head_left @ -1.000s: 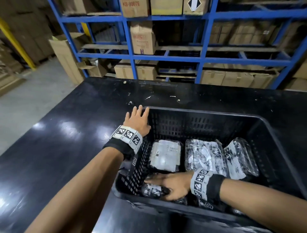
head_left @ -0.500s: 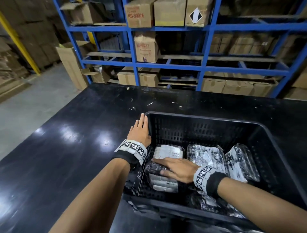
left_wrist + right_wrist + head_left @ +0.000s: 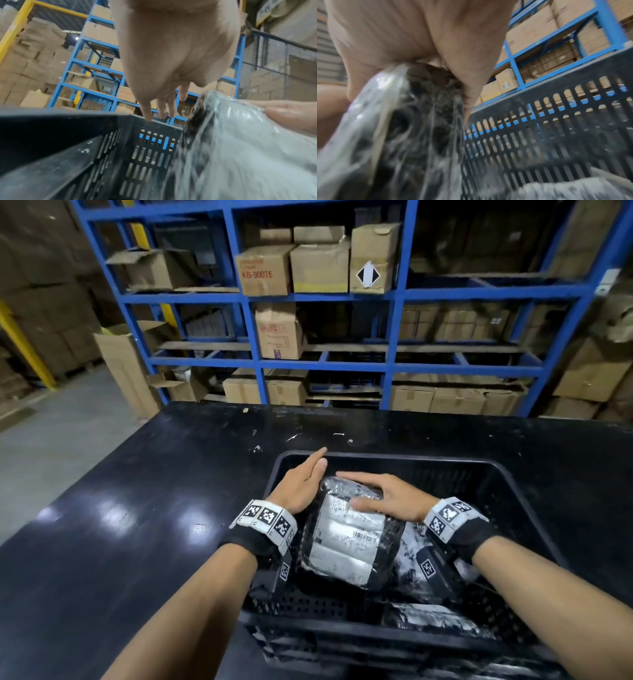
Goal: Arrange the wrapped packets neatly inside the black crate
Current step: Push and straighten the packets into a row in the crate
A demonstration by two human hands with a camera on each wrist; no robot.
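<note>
Clear plastic film, glossy and wrinkled, covers the packet (image 3: 342, 539) now raised above the left half of the black crate (image 3: 496, 474). Its far end sits higher than its near end. A white label with a barcode faces up.

The right hand (image 3: 387, 498) is clasped over the packet's far end, fingers spread across the top and the thumb curled round it; the right wrist view confirms the palm wrapped about the film. The left hand (image 3: 301, 487) lies flat against the packet's left side, fingers straight and extended, holding nothing.

Other wrapped packets (image 3: 435, 616) lie lower in the crate, to the right and near the front wall. The crate stands on a black surface (image 3: 137, 508).

Judgement: the film looks slippery and yields under the fingers, while the dark contents appear firm and moderately heavy. A hold across the body, supported on both sides, seems safer than pinching loose film, which may stretch or tear.
</note>
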